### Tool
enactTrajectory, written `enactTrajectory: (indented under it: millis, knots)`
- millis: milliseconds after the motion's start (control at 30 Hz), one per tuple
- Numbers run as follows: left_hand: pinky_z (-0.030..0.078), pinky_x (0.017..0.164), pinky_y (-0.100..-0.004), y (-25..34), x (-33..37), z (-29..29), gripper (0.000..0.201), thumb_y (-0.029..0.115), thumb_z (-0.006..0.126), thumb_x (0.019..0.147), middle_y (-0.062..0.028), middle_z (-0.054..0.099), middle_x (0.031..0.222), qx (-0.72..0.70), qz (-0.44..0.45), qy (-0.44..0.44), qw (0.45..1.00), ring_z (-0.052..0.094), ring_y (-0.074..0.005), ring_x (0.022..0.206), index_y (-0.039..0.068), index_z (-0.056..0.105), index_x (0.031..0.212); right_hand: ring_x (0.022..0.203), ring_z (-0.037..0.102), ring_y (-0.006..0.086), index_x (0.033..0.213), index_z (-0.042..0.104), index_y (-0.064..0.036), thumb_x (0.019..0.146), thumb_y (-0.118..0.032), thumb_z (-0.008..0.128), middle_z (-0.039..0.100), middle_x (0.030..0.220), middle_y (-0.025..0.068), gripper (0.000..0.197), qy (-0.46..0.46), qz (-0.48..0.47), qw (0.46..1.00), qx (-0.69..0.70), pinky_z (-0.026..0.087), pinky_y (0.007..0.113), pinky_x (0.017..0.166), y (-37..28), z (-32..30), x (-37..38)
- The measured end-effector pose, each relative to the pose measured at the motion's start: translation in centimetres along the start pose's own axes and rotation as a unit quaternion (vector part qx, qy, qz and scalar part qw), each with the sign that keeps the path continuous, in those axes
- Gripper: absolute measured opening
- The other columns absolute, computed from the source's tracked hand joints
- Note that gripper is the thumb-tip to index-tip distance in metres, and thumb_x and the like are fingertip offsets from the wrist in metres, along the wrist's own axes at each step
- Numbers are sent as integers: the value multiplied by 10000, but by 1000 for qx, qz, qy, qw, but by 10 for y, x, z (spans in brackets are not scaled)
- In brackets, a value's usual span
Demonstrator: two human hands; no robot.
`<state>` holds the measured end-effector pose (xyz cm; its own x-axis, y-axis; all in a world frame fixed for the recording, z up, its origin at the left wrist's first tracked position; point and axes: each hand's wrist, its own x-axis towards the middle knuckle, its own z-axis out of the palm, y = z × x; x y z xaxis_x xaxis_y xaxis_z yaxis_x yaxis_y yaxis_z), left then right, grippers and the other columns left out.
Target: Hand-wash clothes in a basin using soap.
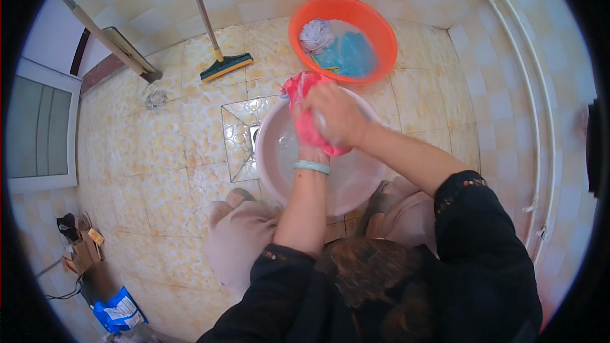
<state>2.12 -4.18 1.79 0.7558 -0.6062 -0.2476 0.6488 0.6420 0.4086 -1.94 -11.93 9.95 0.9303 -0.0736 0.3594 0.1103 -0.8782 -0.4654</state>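
Pink cloth (308, 130) bunches at both hands (338, 114); the blue package (108, 322) has blurred markings (122, 311).

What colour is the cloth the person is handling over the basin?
The cloth is mostly bright pink; the head view shows it best.

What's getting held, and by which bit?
A pink cloth: the right hand clutches its bunched middle; the left hand is mostly covered, its hold unclear.

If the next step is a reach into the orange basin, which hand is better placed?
Probably the right hand: it lies on top of the pink cloth, close to the near rim of the orange basin in the picture. The left hand is mostly hidden by the cloth.
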Motion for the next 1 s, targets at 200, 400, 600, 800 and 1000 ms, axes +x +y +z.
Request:
enactTrajectory:
  millis: [200,400,600,800,1000]
  knots:
    - [425,1002,-439,28,-13,55,473,364,398,925,-136,553,1255,-150,-80,5,985,525,-296,1171,61,484,1278,1125,523,252,1166,531,-108,921,-343,516,550,1206,110,340,-15,342,842,416,418,369,953,34,-25,15]
    - [404,1023,-456,37,-18,58,459,302,426,911,-142,538,1281,-102,-67,-1,993,536,-310,1160,18,483,1267,1214,497,212,1351,397,-98,935,-464,499,519,1304,96,563,-47,497,570,652,424,352,985,17,-42,-22]
    - [371,1050,-466,28,3,33,414,172,482,882,-135,543,1275,-62,-89,-74,991,495,-300,1212,-8,478,1254,1082,578,212,1245,483,-42,879,-205,587,588,1172,104,414,78,400,658,633,477,340,907,42,-61,-9]
    - [384,1009,-556,21,-8,34,389,219,526,909,-148,553,1226,-16,-164,-8,986,499,-332,1186,-7,483,1223,916,608,164,1074,564,-25,798,-5,591,620,987,76,278,205,257,813,481,490,320,851,9,-130,46]
    - [371,1017,-560,16,-11,60,567,428,542,911,-134,504,1259,-110,-338,78,932,449,-396,1213,38,427,1307,950,565,213,972,584,-62,731,16,650,583,1014,81,261,195,-20,965,175,458,329,867,-18,-147,87]
